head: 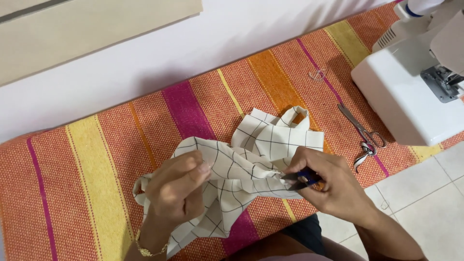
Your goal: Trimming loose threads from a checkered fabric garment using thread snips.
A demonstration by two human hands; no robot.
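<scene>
A cream cloth with a thin black grid lies bunched on a striped orange, pink and yellow table cover. My left hand pinches a fold of this cloth at its left side, fingers closed on it. My right hand holds a small blue-handled thread snipper, its dark blades pointing left and touching the cloth's edge near the middle.
A white sewing machine stands at the right end of the cover. Metal scissors with a ribbon on the handle lie just left of it. A white wall runs along the back. Tiled floor shows at lower right.
</scene>
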